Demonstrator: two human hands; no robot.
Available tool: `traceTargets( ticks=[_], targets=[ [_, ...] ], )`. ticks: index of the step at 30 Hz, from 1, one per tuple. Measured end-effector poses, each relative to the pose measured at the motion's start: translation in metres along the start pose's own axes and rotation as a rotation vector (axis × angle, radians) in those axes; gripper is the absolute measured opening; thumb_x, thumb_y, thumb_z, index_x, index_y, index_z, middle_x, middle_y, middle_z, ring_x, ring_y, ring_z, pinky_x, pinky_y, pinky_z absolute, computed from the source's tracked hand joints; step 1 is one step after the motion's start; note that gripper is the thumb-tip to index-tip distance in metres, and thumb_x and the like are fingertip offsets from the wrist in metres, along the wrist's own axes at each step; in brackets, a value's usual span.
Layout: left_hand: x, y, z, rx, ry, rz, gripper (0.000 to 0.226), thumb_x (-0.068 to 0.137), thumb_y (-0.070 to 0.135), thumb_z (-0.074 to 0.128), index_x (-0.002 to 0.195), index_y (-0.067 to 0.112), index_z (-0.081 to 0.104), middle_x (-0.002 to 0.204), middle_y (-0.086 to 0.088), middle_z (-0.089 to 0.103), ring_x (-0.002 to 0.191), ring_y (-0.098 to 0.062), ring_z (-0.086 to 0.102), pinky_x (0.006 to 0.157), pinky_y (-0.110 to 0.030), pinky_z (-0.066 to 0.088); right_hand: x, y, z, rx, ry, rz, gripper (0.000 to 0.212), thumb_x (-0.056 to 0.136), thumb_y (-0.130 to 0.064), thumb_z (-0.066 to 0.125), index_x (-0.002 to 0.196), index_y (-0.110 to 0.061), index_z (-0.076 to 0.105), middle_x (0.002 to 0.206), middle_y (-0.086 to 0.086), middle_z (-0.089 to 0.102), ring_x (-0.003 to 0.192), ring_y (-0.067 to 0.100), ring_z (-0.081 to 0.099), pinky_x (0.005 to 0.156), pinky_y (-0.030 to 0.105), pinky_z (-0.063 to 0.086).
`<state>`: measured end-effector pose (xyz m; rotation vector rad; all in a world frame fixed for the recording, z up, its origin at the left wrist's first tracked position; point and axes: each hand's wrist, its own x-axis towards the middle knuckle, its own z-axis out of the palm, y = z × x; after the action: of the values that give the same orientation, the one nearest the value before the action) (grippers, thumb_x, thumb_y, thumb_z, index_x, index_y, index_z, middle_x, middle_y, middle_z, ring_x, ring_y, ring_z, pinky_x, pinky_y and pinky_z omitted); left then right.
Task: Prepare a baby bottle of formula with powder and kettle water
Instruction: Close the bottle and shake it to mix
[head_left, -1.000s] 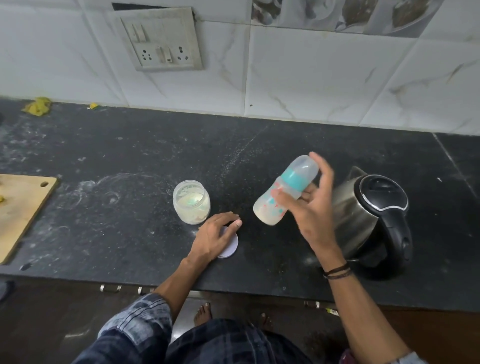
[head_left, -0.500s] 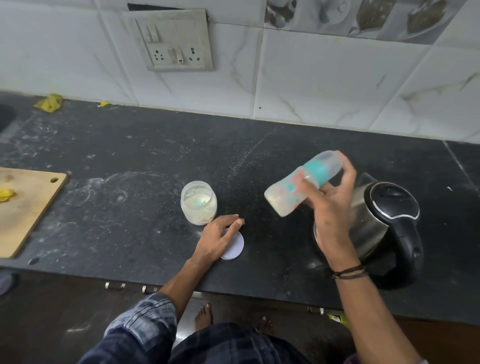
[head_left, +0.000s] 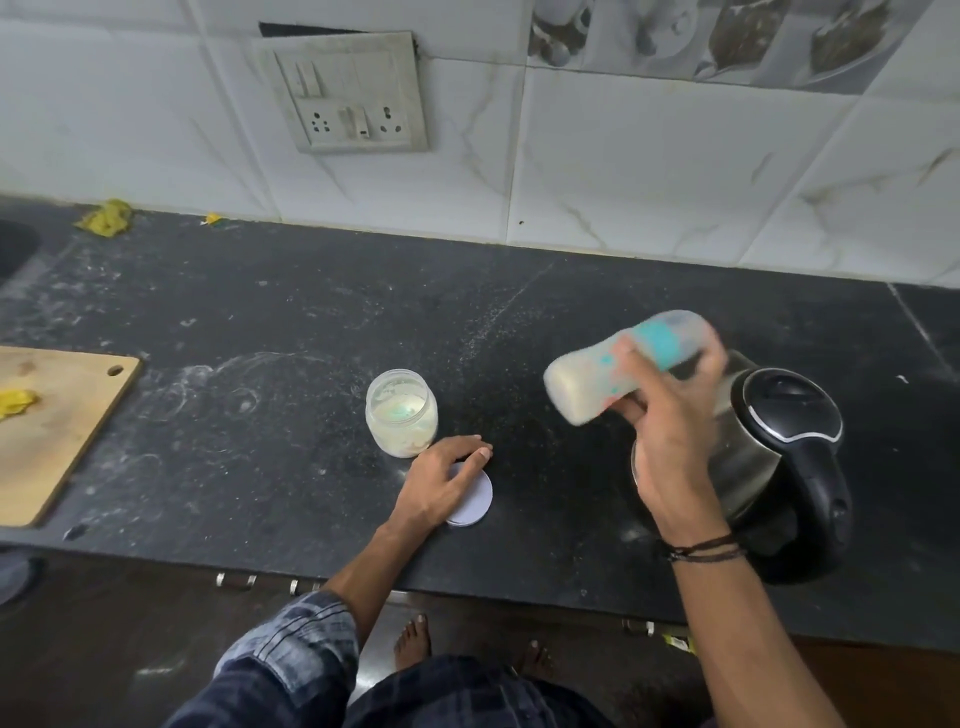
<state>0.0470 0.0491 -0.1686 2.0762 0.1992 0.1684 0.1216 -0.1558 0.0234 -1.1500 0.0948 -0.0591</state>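
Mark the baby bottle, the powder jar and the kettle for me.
baby bottle (head_left: 587, 387): head view, on its milky lower body.
powder jar (head_left: 401, 415): head view, on its clear side wall.
kettle (head_left: 792, 402): head view, on its black lid.

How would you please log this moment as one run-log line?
phase: mixing | right hand: holds tilted baby bottle, blurred | left hand: on lid | jar: open | kettle: closed

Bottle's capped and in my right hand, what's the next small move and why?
Probably set the bottle down upright: it looks milky throughout, right hand gripping it. Then the left hand, resting on the lid, could close the open jar.
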Motion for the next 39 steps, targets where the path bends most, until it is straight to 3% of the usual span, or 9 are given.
traceTargets(
  ticks=[5, 9, 13, 20, 24, 28, 32, 36, 39],
  targets=[
    [0.002, 0.000, 0.001, 0.005, -0.008, 0.005, 0.044, 0.094, 0.054, 0.048, 0.110, 0.024, 0.076, 0.120, 0.010, 0.072, 0.121, 0.001, 0.057, 0.105, -0.035, 0.046, 0.003, -0.002, -0.005, 0.060, 0.100, -0.047, 0.071, 0.090, -0.007, 0.077, 0.145, -0.020, 0.033, 0.125, -0.001, 0.064, 0.111, 0.019, 0.070, 0.081, 0.041, 0.060],
    [0.001, 0.001, 0.001, 0.021, 0.003, 0.010, 0.045, 0.092, 0.054, 0.049, 0.108, 0.023, 0.077, 0.118, 0.011, 0.072, 0.119, 0.003, 0.058, 0.103, -0.031, 0.046, -0.004, 0.003, -0.006, -0.082, -0.037, -0.033, 0.073, 0.086, 0.002, 0.077, 0.143, -0.024, 0.039, 0.114, -0.005, 0.069, 0.103, 0.017, 0.071, 0.087, 0.043, 0.061],
    [0.002, 0.002, 0.001, 0.032, -0.004, 0.001, 0.043, 0.093, 0.052, 0.049, 0.107, 0.022, 0.077, 0.116, 0.012, 0.072, 0.119, 0.003, 0.057, 0.103, -0.030, 0.046, -0.001, 0.004, -0.004, 0.088, 0.128, -0.065, 0.071, 0.090, -0.005, 0.076, 0.146, -0.019, 0.032, 0.120, -0.001, 0.065, 0.106, 0.017, 0.070, 0.081, 0.041, 0.059],
    [0.002, 0.002, 0.000, 0.038, -0.006, 0.024, 0.038, 0.095, 0.046, 0.052, 0.107, 0.021, 0.077, 0.115, 0.013, 0.072, 0.119, 0.006, 0.056, 0.102, -0.024, 0.045, -0.004, 0.007, 0.001, 0.060, 0.090, -0.054, 0.070, 0.091, -0.006, 0.075, 0.146, -0.017, 0.033, 0.124, 0.004, 0.062, 0.104, 0.014, 0.069, 0.082, 0.043, 0.059],
    [0.002, -0.001, 0.000, 0.041, -0.005, 0.024, 0.038, 0.094, 0.047, 0.052, 0.109, 0.022, 0.077, 0.117, 0.012, 0.072, 0.119, 0.003, 0.057, 0.103, -0.026, 0.045, -0.007, 0.004, 0.002, -0.114, -0.121, -0.037, 0.073, 0.088, 0.002, 0.076, 0.145, -0.022, 0.036, 0.123, 0.007, 0.062, 0.100, 0.016, 0.069, 0.084, 0.040, 0.061],
    [0.003, -0.002, 0.001, 0.036, -0.001, 0.018, 0.041, 0.093, 0.052, 0.051, 0.109, 0.024, 0.076, 0.117, 0.012, 0.072, 0.120, 0.003, 0.057, 0.103, -0.029, 0.046, -0.004, 0.001, 0.003, 0.054, 0.120, -0.085, 0.071, 0.092, -0.008, 0.075, 0.147, -0.020, 0.031, 0.121, 0.001, 0.064, 0.106, 0.014, 0.071, 0.081, 0.042, 0.060],
    [0.003, -0.003, 0.001, 0.048, -0.003, 0.020, 0.037, 0.094, 0.048, 0.053, 0.109, 0.024, 0.076, 0.118, 0.012, 0.071, 0.120, 0.002, 0.057, 0.103, -0.028, 0.045, -0.003, 0.002, -0.002, -0.123, -0.063, -0.027, 0.073, 0.087, -0.002, 0.079, 0.142, -0.030, 0.040, 0.123, 0.004, 0.067, 0.107, 0.022, 0.071, 0.085, 0.045, 0.061],
    [0.003, -0.002, 0.002, 0.054, -0.003, 0.017, 0.040, 0.094, 0.051, 0.051, 0.109, 0.025, 0.076, 0.118, 0.013, 0.071, 0.121, 0.004, 0.056, 0.103, -0.027, 0.045, 0.006, -0.009, -0.005, 0.062, 0.109, -0.086, 0.069, 0.092, -0.008, 0.074, 0.146, -0.018, 0.032, 0.123, 0.001, 0.065, 0.107, 0.016, 0.070, 0.079, 0.040, 0.059],
    [0.003, -0.003, 0.001, 0.049, 0.003, 0.025, 0.034, 0.094, 0.047, 0.054, 0.108, 0.025, 0.076, 0.116, 0.016, 0.071, 0.120, 0.007, 0.056, 0.103, -0.025, 0.045, 0.009, -0.012, -0.006, -0.108, -0.071, -0.035, 0.071, 0.089, -0.002, 0.075, 0.145, -0.022, 0.036, 0.117, 0.001, 0.068, 0.102, 0.017, 0.072, 0.080, 0.038, 0.062]
  ],
)
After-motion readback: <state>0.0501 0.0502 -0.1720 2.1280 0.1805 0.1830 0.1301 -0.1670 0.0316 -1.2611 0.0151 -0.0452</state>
